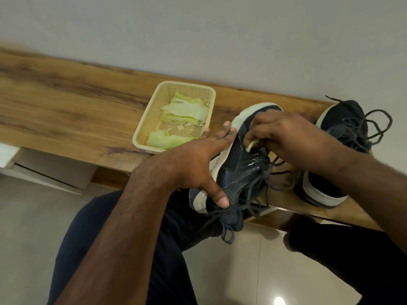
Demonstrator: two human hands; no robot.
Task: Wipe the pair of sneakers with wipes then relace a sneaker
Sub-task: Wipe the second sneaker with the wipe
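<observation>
A dark navy sneaker (240,172) with a white sole lies tilted at the wooden bench's front edge, its loose laces (259,194) hanging. My left hand (198,164) holds it along the sole, thumb pressed on the side near the heel. My right hand (284,137) pinches a small pale yellow-green wipe (252,145) against the upper near the toe. The second navy sneaker (337,150) sits on the bench to the right, untouched, laces spread loose.
A cream plastic basket (143,128) holding several pale green wipes (185,113) stands on the wooden bench (66,106) just left of the shoe. A grey wall runs behind. My legs in dark trousers and a glossy tiled floor lie below.
</observation>
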